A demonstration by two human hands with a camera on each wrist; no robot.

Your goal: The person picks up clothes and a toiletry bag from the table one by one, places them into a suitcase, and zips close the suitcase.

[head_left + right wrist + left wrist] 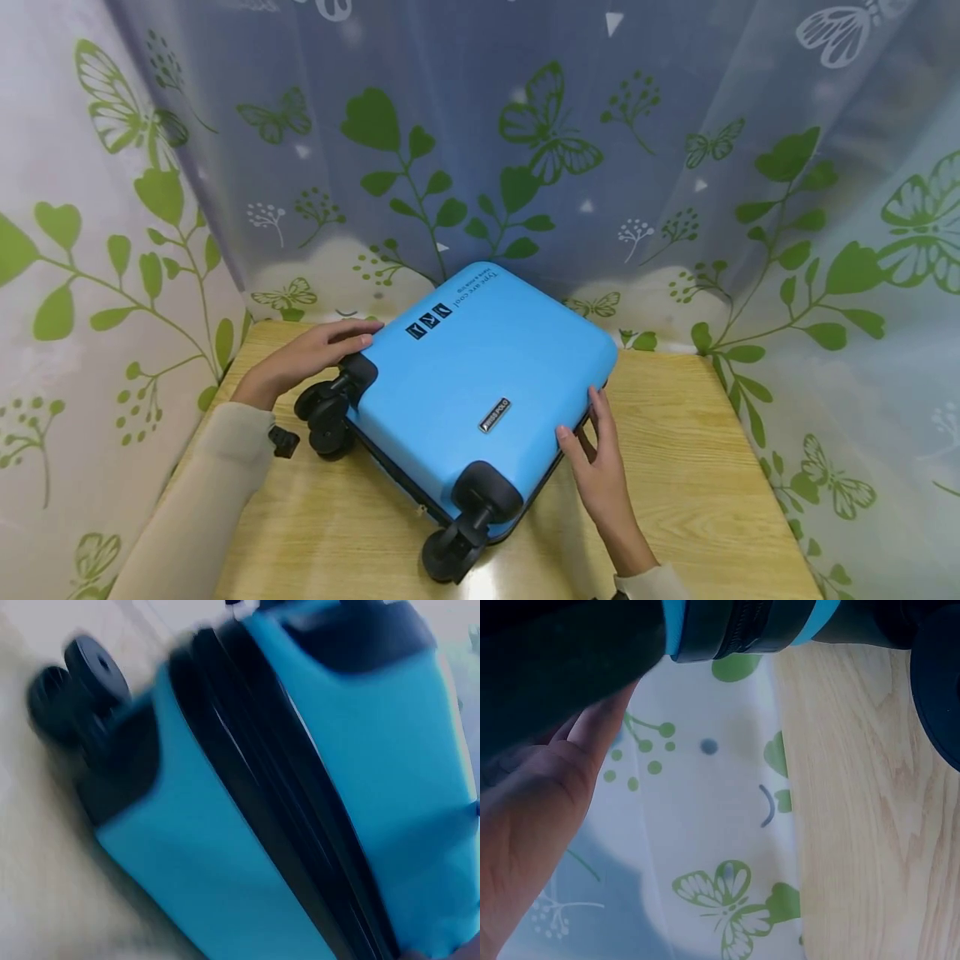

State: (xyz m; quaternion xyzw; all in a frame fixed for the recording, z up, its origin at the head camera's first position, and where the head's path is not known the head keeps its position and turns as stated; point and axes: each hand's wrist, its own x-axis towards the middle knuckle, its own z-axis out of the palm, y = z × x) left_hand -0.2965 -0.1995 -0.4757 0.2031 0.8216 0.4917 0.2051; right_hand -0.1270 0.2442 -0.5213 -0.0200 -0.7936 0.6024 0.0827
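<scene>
A light blue hard-shell suitcase (517, 333) lies on its broad side, turned diagonally, its black wheels (453, 546) pointing toward the lower left. My left hand (318, 350) touches the left edge by a corner wheel, fingers mostly straight; its far side is hidden. In the left wrist view, part of the left hand (547, 787) shows under the dark wheel mount. My right hand (600, 462) rests at the right edge, thumb on the top shell, fingers extended along the side. The right wrist view is blurred and shows the suitcase's side with its black seam (262, 772).
The suitcase lies on a light wooden table (675, 467). Patterned curtains (465, 167) with green leaves and butterflies hang behind and at both sides of the table. A small black lettered badge (494, 415) sits on the shell.
</scene>
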